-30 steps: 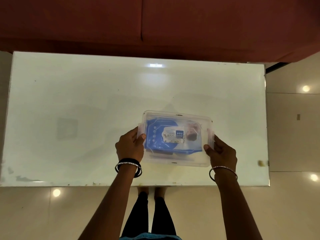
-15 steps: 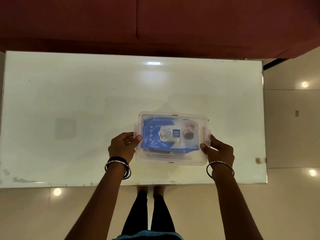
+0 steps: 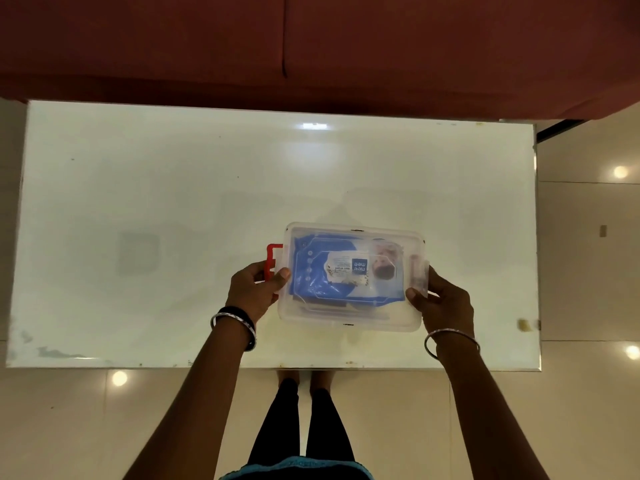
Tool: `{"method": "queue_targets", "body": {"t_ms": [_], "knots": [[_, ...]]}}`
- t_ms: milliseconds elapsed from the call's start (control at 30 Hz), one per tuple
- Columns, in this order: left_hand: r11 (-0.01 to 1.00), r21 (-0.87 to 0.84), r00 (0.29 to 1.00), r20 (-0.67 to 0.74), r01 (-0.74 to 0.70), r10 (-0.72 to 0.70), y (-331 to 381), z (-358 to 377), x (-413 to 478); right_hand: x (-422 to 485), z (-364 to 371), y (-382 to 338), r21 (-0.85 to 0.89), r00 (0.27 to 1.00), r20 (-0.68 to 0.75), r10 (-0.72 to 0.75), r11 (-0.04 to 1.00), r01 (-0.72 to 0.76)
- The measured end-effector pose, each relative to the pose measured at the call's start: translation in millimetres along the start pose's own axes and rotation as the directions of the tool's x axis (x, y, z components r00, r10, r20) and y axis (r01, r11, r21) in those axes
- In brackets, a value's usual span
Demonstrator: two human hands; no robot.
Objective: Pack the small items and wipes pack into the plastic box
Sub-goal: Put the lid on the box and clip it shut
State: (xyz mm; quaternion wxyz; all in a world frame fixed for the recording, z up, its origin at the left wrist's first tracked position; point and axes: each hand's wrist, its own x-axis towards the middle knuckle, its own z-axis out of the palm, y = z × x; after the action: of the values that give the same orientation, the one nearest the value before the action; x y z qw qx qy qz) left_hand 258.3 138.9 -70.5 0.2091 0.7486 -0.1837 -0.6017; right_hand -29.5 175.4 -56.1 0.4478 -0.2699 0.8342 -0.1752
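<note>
A clear plastic box [image 3: 349, 317] with its lid on rests on the white table [image 3: 138, 202], near the front edge. Through the lid I see the blue wipes pack [image 3: 322, 285] filling the inside; small items beneath it cannot be made out. My left hand [image 3: 254, 289] grips the box's left end, with fingers around a red latch [image 3: 271, 259] that sticks out to the side. My right hand [image 3: 441, 301] holds the right end at its clear latch [image 3: 419, 275].
A dark red sofa [image 3: 311, 46] runs along the table's far edge. Glossy tiled floor [image 3: 588, 271] lies to the right and in front. My legs stand just below the table's front edge. A small brownish mark [image 3: 523, 324] sits near the right corner.
The red latch on the box's left end has swung outward under my left hand; earlier it lay flat and unseen. The box and my right hand have stayed put.
</note>
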Motion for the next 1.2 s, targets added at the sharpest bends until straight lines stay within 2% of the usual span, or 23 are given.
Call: {"method": "queue_targets", "body": {"t_ms": [67,133,333,500,667,800,900,967,1067,1200], "knots": [[0.973,0.198,0.983,-0.121,-0.115,0.14,-2.7,7.6,-4.2,-6.9,7.3,-1.9,-0.109,0.994,-0.041,-0.105,0.989,0.1],[0.888,0.407,0.922,-0.215,-0.216,0.322,-5.5,14.9,-11.8,-11.1,13.9,-1.1,-0.206,0.986,-0.051,-0.16,0.967,0.146],[0.834,0.49,0.853,-0.293,-0.253,0.432,-3.3,20.9,-24.8,-15.6,16.7,-3.4,-0.389,0.993,-0.006,-0.122,0.915,0.11],[0.777,0.571,0.805,-0.314,-0.265,0.504,-4.1,24.4,-28.8,-14.1,15.4,-5.7,-0.413,0.995,0.01,-0.098,0.906,0.093],[0.763,0.605,0.798,-0.333,-0.227,0.502,-1.4,29.9,-34.5,-10.2,14.5,-6.3,-0.447,0.997,-0.001,-0.074,0.892,0.066],[0.784,0.583,0.815,-0.336,-0.215,0.472,1.7,28.1,-36.7,-3.9,10.0,-8.1,-0.536,0.998,0.044,-0.041,0.842,0.058],[0.937,0.306,0.88,-0.381,-0.168,0.282,7.2,20.6,-32.3,-1.3,5.0,-9.0,-0.527,0.997,0.058,-0.053,0.846,0.076],[0.98,0.161,0.91,-0.378,-0.116,0.17,10.2,16.1,-30.2,-1.9,4.2,-8.5,-0.489,0.995,0.064,-0.079,0.866,0.101],[0.989,0.118,0.913,-0.387,-0.09,0.129,10.4,14.4,-28.9,-4.1,5.7,-8.2,-0.441,0.992,0.055,-0.116,0.888,0.128],[0.975,0.187,0.88,-0.433,-0.122,0.193,10.0,18.3,-30.1,-4.8,8.1,-7.5,-0.41,0.993,0.044,-0.113,0.904,0.121]]}}
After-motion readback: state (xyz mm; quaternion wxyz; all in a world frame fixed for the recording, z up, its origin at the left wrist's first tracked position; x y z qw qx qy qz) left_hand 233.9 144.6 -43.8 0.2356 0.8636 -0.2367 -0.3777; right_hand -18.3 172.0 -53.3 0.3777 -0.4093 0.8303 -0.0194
